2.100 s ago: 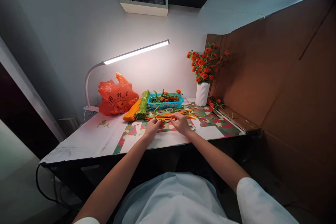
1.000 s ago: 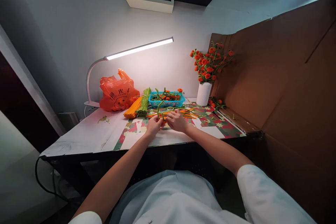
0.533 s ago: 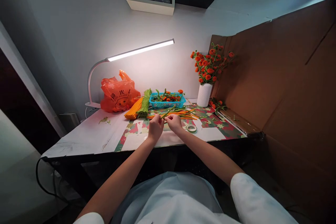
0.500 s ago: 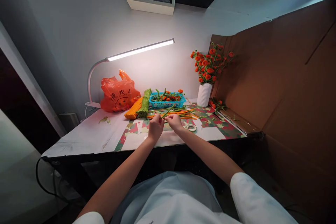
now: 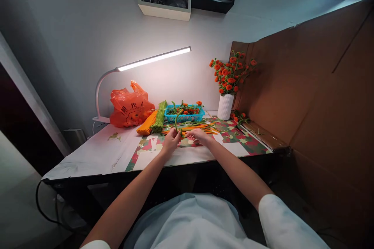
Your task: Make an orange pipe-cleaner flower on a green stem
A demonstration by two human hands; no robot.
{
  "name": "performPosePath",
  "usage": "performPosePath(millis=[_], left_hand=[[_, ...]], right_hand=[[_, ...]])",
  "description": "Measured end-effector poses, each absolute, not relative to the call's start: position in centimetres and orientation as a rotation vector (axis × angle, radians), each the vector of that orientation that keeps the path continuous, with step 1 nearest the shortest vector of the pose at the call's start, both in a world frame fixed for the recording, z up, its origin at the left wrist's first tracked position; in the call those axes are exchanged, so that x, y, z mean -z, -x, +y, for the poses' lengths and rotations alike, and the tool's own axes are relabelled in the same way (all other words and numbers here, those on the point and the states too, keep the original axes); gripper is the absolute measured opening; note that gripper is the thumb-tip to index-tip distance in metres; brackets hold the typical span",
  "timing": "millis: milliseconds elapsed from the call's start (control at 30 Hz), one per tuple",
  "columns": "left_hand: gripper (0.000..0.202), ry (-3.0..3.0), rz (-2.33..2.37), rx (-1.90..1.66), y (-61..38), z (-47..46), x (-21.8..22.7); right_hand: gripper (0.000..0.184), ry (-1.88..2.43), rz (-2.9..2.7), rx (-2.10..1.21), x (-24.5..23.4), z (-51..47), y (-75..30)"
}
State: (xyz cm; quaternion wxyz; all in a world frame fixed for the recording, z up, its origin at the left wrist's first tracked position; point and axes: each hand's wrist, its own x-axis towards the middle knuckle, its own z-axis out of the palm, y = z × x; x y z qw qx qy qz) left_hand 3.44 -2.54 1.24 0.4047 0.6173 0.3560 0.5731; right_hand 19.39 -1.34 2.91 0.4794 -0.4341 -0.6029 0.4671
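My left hand [image 5: 171,140] pinches a green fuzzy stem [image 5: 176,120], like a pipe cleaner, whose upper part rises and curves over to the right. A short green and orange piece [image 5: 182,134] shows just right of its fingertips. My right hand [image 5: 199,136] is close beside it, thumb and forefinger brought together near that piece; what they hold, if anything, is too small to make out. Behind the hands lie loose orange and green pipe cleaners [image 5: 204,127]. A pale ring, like a roll of tape [image 5: 188,123], sits among them.
Bundles of orange [image 5: 146,124] and green pipe cleaners [image 5: 159,117] lie beside a blue basket [image 5: 184,118] of orange flowers. An orange plastic bag [image 5: 131,107] and a lamp [image 5: 101,118] stand left. A white vase [image 5: 225,107] of flowers stands near a cardboard wall [image 5: 315,85].
The green stem has gone from slanting between both hands to standing curved above my left hand. My right hand has shifted slightly right, away from the left. The tape roll at my right wrist no longer shows there.
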Motion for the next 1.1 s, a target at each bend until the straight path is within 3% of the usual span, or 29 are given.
performPosePath(millis=[167,500,1100], left_hand=[[0.048,-1.334,0.764,-1.164,-3.4,-2.6,-1.5],[0.037,-1.168,0.775,-1.171,-2.4,-2.4,-1.3],[0.040,-1.272,0.807,-1.231,-2.0,-1.5,-0.2]], right_hand=[[0.034,0.875,-1.445,-1.172,-2.9,-1.7,-18.2],[0.026,0.790,-1.233,-0.871,-1.3,-2.6,-17.0],[0.036,0.676,-1.382,-1.151,-1.6,-3.2,-17.6]])
